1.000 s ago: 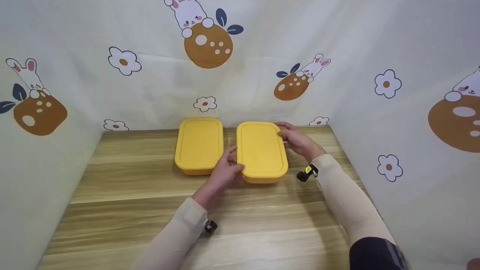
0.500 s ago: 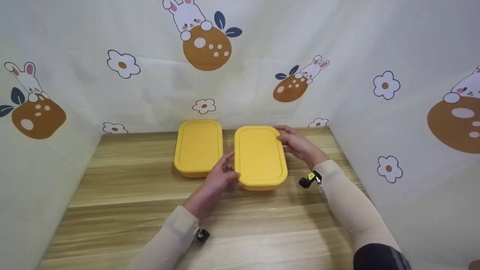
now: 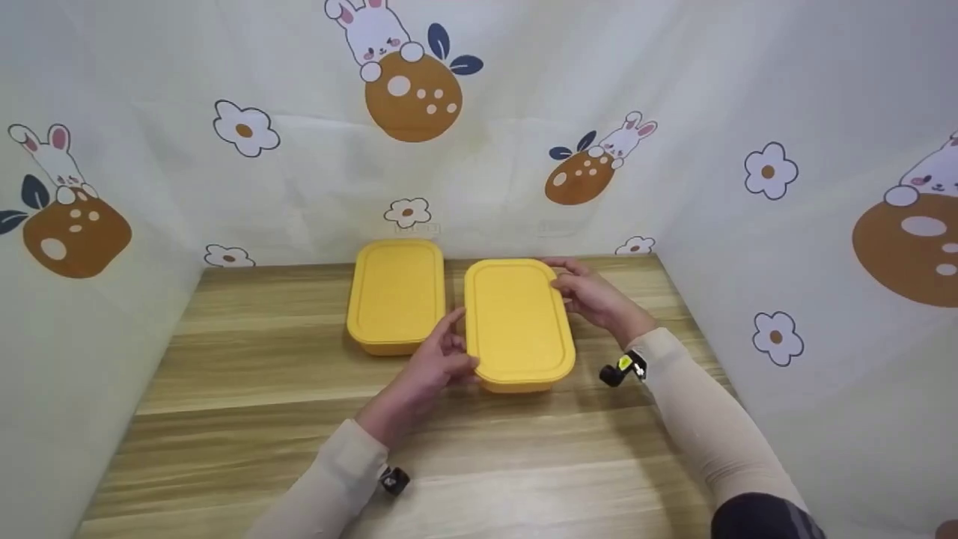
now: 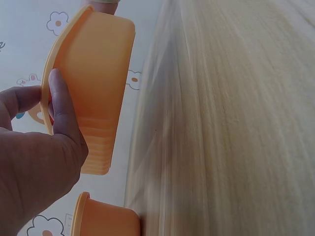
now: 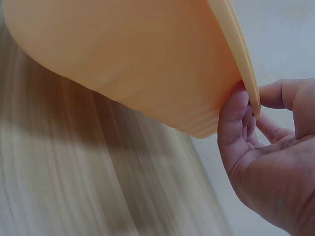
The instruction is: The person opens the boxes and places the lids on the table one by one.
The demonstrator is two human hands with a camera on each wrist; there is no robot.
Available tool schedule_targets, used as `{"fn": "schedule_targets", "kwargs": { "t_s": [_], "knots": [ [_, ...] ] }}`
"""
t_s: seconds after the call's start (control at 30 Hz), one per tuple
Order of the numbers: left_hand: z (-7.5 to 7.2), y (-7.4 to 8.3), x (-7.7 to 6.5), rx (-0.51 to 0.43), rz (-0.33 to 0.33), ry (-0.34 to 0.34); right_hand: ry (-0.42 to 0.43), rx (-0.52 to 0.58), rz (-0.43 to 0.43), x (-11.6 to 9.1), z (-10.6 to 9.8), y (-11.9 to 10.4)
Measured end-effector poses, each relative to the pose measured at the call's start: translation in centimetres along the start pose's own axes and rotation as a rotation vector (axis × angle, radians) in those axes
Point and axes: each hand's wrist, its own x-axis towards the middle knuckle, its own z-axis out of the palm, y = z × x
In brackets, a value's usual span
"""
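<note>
A yellow lidded food container [image 3: 518,322] is held between both hands, raised off the table. My left hand [image 3: 423,378] grips its rim at the near left, thumb on the lid's edge and fingers below. At the far right corner, my right hand [image 3: 599,296] pinches the rim between thumb and fingers, as the right wrist view also shows at the container's wall [image 5: 133,54]. Some fingers of both hands are hidden under the rim. A second yellow container [image 3: 398,292], also lidded, stands on the table just left of the held one, close to my left fingertips.
The wood-grain table [image 3: 247,442] extends toward me and to both sides. Patterned cloth walls [image 3: 494,150] with rabbits and flowers enclose its back and sides. A small black wrist camera [image 3: 395,480] sits on the left wrist, another camera [image 3: 615,372] on the right.
Both hands have brought the held container nearer to me and slightly left, keeping the same hold. The other container stays in its place. The head view has tilted slightly.
</note>
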Motion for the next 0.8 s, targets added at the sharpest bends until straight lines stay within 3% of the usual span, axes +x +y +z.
{"fn": "schedule_targets", "kwargs": {
  "t_s": [0.27, 0.8],
  "knots": [
    [-0.4, -0.1, -0.9, -0.005, -0.052, -0.021, -0.039, 0.050, 0.002, -0.8, 0.4, 0.5],
    [-0.8, -0.9, -2.4, 0.080, -0.028, -0.052, -0.058, 0.026, 0.029, -1.9, 1.1, 1.7]
  ]
}}
